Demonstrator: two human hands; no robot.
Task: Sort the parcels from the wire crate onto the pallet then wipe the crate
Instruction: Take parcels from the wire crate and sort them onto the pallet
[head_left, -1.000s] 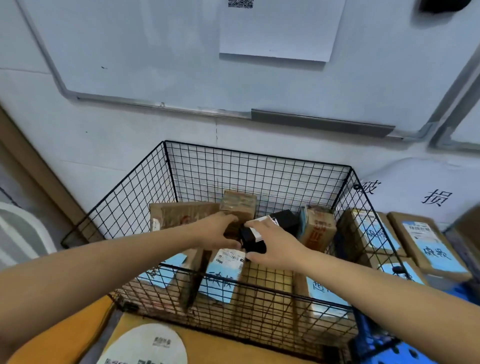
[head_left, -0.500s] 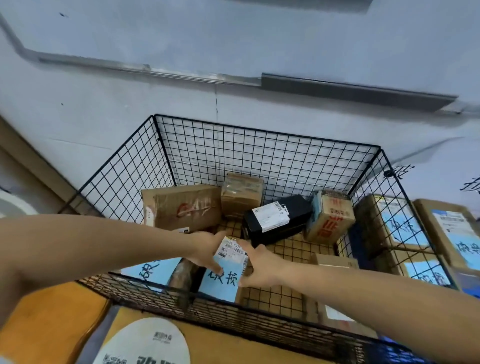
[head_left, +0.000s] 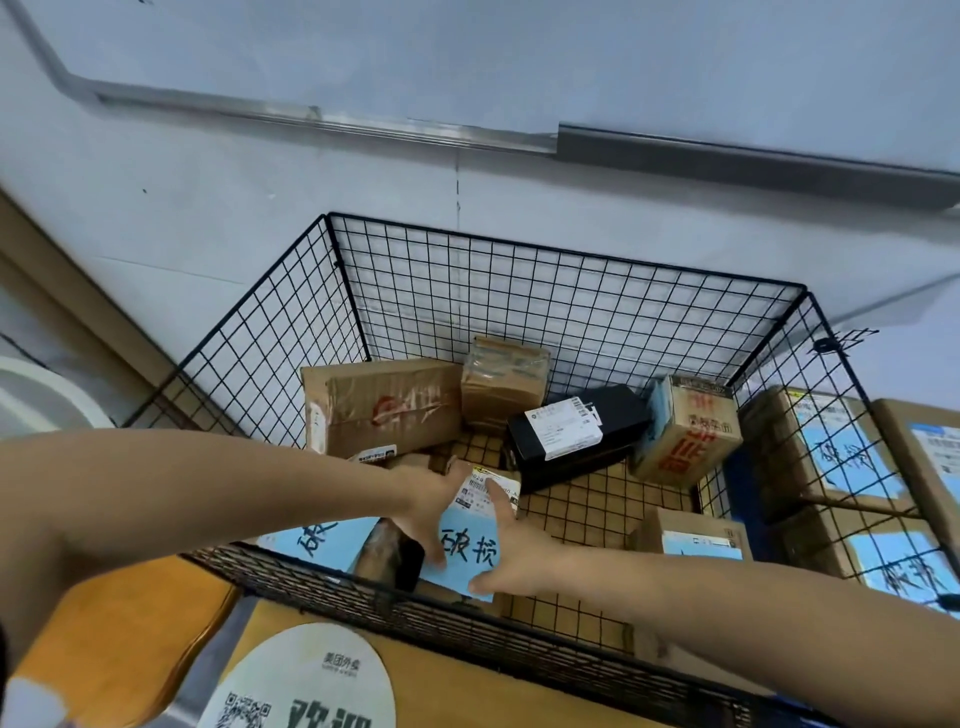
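Sorting step, mid-pick: left hand (head_left: 428, 512) and right hand (head_left: 517, 553) both grip the blue-labelled parcel (head_left: 470, 569), which sits low at the front of the wire crate (head_left: 571, 251). Next up, I reckon, is a clean lift over the front rim. Plenty more is left inside, so wiping's a way off.

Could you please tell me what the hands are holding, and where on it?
The left hand and right hand hold the blue-labelled parcel by its opposite side edges.
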